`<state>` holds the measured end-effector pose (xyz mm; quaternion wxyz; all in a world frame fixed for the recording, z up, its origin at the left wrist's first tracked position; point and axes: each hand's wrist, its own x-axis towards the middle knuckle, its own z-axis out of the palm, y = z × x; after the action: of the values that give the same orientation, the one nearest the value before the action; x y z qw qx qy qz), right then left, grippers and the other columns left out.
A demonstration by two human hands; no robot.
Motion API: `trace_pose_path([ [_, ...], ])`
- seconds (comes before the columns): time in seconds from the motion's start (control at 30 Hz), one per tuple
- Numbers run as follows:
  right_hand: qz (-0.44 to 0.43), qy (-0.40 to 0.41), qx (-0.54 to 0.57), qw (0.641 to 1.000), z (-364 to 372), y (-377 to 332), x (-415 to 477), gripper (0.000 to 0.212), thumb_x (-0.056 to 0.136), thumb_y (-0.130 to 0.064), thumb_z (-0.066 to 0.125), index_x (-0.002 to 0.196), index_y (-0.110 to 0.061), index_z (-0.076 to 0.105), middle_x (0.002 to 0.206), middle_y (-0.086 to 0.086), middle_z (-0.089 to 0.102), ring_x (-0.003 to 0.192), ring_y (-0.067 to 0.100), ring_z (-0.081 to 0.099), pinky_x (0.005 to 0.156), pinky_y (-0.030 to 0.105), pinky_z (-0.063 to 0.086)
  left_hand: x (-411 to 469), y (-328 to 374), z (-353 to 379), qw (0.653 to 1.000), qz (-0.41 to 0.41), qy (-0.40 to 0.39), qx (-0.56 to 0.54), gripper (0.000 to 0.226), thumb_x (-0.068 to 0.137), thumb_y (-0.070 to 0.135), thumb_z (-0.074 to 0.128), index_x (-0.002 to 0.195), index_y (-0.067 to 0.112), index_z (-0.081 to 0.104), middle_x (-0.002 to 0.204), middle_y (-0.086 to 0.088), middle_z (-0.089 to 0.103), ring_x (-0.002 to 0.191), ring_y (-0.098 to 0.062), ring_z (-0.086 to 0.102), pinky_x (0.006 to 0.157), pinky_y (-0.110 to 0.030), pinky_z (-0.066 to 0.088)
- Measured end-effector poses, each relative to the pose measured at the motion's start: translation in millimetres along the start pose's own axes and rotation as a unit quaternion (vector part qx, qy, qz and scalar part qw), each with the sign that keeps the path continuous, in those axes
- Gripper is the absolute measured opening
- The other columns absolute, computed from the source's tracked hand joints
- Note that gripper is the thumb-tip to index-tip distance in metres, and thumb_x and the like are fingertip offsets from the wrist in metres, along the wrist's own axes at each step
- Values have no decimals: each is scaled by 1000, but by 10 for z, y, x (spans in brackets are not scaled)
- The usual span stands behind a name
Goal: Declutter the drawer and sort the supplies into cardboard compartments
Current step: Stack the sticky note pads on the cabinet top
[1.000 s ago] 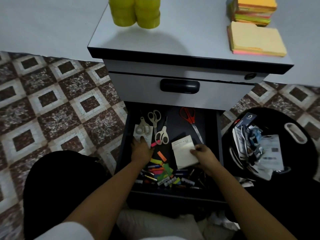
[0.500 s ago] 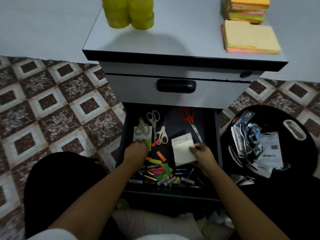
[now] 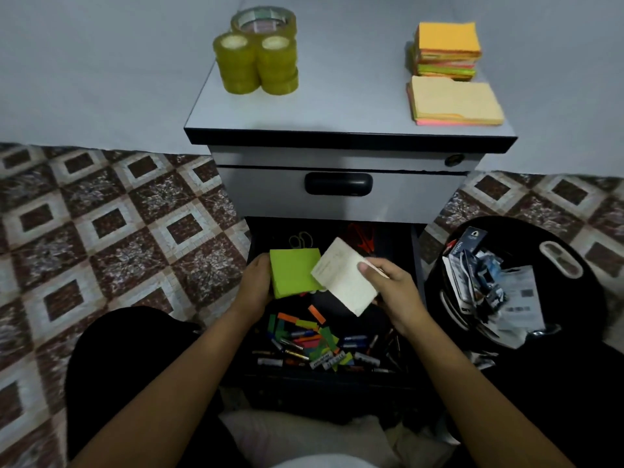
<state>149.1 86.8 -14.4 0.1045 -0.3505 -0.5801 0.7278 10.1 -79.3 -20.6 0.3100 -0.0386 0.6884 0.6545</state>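
Note:
The lower drawer (image 3: 416,265) of a grey cabinet stands pulled out in front of me. My left hand (image 3: 255,285) holds a green pad of sticky notes (image 3: 292,275) lifted above the drawer's left side. My right hand (image 3: 388,285) pinches a white notepad (image 3: 346,278) tilted beside the green pad, their edges overlapping. Below them lie colourful paper flags, pens and markers (image 3: 314,342). Grey scissors (image 3: 300,239) and red scissors (image 3: 363,238) show dimly at the drawer's back.
Tape rolls (image 3: 258,59) and stacks of coloured sticky notes (image 3: 449,72) sit on the cabinet top (image 3: 337,96). A black bin (image 3: 574,298) holding paper and packaging stands on the right. The upper drawer (image 3: 337,194) is closed. Patterned floor tiles lie to the left.
Both hands rose out of the drawer: the left now holds a green pad, the right lifted the white notepad. The camera tilted up, showing more of the cabinet top.

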Motion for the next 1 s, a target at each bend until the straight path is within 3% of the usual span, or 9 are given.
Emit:
trace_pose_path([
  [0.13,-26,-7,5,1000,70,-80,-36,7,85,-15,67,78,-14,65,79,3,63,71,15,59,60,21,46,-128,28,145,987,-50,-125,-90,30,101,28,37,104,15,64,96,-7,69,85,-24,66,72,-37,55],
  [0.33,-10,-5,-11,1000,103,-159,1,31,80,-12,72,71,-18,43,69,1,51,59,14,50,50,25,37,-302,150,425,982,-107,-139,-65,52,100,46,25,95,12,64,87,-8,69,77,-22,66,66,-33,51],
  [0.43,-23,7,-42,999,115,-213,1,36,81,-15,72,82,-19,36,77,0,49,67,12,49,58,24,39,-363,203,519,981,-95,-167,-9,61,97,56,22,89,13,66,79,-6,72,73,-19,69,69,-34,53],
  [0.5,-39,32,-69,996,135,-242,0,38,81,-17,71,91,-17,34,80,-1,49,71,11,48,65,24,40,-416,219,567,982,-78,-173,21,47,98,48,33,91,13,62,83,-6,68,78,-21,66,73,-35,51],
  [0.6,-56,73,-77,993,172,-263,10,39,84,-15,68,94,-15,31,75,-1,44,66,10,44,64,24,39,-471,212,588,982,-45,-175,58,10,95,8,41,92,13,50,89,-6,55,80,-21,56,65,-33,45],
  [0.73,-24,97,-75,992,129,-294,-1,31,87,-21,64,102,-16,36,85,3,51,74,16,51,69,32,46,-512,252,587,985,-38,-162,44,18,89,-5,39,99,7,49,90,-9,54,79,-22,54,61,-31,44],
  [0.83,12,40,-76,996,1,-318,-59,34,88,-13,61,115,-20,41,97,10,56,85,24,57,74,41,52,-491,342,579,989,-21,-142,25,18,92,-3,41,99,8,54,93,-12,58,80,-23,56,58,-30,46],
  [0.93,-18,4,-97,995,-82,-436,-167,36,87,1,57,112,-23,49,85,4,51,78,17,56,57,28,53,-470,485,609,990,4,-141,21,26,96,2,43,121,2,50,105,-15,59,85,-22,58,67,-35,49],
  [1.0,-50,26,-92,994,-118,-589,-224,35,85,6,57,112,-17,55,79,4,49,72,15,54,51,22,53,-515,658,659,987,18,-156,40,28,97,2,40,122,5,50,99,-10,59,82,-19,58,61,-29,51],
])
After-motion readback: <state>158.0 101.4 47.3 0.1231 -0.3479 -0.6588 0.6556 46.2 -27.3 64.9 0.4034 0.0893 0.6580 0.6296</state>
